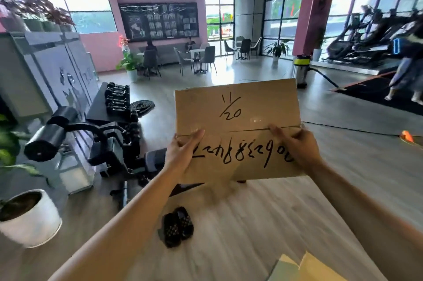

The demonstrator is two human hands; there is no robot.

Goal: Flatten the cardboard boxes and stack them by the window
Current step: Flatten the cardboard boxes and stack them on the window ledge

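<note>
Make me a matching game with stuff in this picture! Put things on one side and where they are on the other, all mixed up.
Things:
1. cardboard box
2. black slippers
3. white plant pot
4. vacuum cleaner

Places:
A. on the floor below the box
B. far back, by the pink pillar
C. held up by the left hand and right hand
D. at the left edge, down low

Pairs: 1-C, 2-A, 3-D, 4-B

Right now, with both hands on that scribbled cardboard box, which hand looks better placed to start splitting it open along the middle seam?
Probably the right hand: its thumb lies right on the dark seam line across the cardboard box. The left hand grips the edge, fit to steady it.
</note>
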